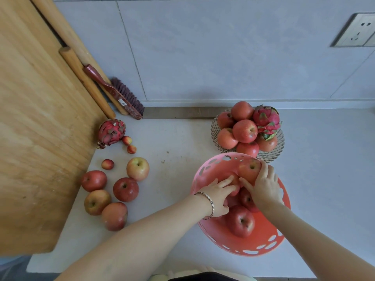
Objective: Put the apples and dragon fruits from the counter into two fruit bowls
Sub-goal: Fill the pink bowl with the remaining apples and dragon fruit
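In the pink bowl [203,175] at the near right of the counter [172,138], the right hand [265,185] grips a pale apple [248,169] by the far rim while the left hand [218,194] clasps a second apple [235,181] beside it, with a full wire bowl [278,148] just beyond and loose apples [125,189] and a dragon fruit [111,131] lying left.

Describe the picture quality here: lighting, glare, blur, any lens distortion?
Head view: soft, even light, faint shadows, no harsh glare; its wide lens bows the wall seams and wooden board; the nearest counter apple looks slightly smeared, fruit in the wire bowl crisper.
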